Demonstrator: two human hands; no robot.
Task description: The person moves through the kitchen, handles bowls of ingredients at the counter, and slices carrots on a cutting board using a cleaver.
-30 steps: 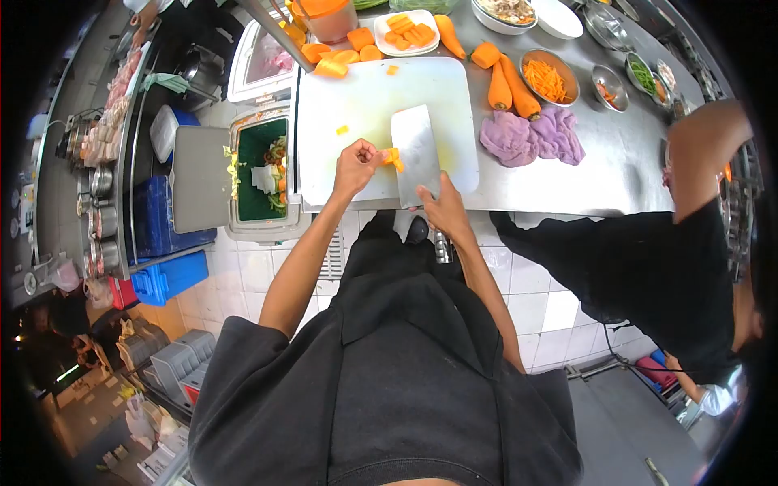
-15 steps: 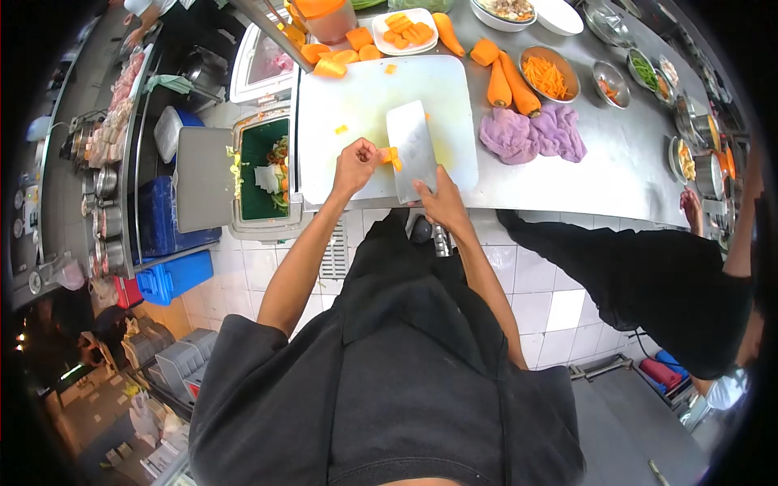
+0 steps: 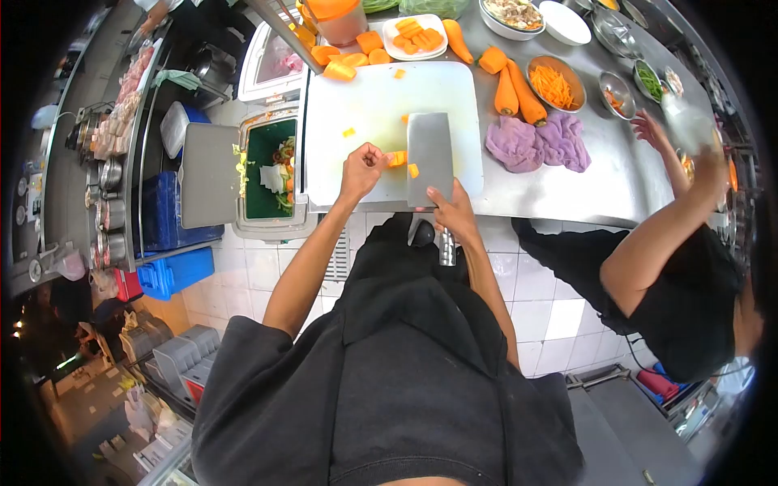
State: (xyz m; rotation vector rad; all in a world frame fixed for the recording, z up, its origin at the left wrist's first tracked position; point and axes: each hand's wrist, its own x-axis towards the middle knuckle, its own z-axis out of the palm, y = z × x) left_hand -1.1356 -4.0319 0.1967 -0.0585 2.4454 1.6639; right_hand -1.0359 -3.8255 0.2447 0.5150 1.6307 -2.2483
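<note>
A white cutting board (image 3: 340, 105) lies on the steel counter. My left hand (image 3: 365, 168) pinches a small orange carrot piece (image 3: 397, 159) over its lower part. My right hand (image 3: 454, 212) is closed round a broad cleaver (image 3: 429, 154), whose blade stands just right of that piece. A bit of carrot (image 3: 413, 171) clings to the blade face. Other small carrot bits lie on the board, one (image 3: 348, 132) at the left and one (image 3: 399, 74) near the top. The blade's lower edge line is hard to make out.
Behind the board are carrot chunks (image 3: 340, 71) and a plate of slices (image 3: 393, 49). To the right are whole carrots (image 3: 506, 93), a bowl of shreds (image 3: 577, 85) and purple cloths (image 3: 515, 144). An open bin (image 3: 304, 220) stands left; a co-worker (image 3: 673, 243) reaches over the counter at right.
The cleaver now shows its blade more upright in view, with a carrot bit on its face. The co-worker's arms have moved over the counter. The whole view has shifted slightly.
</note>
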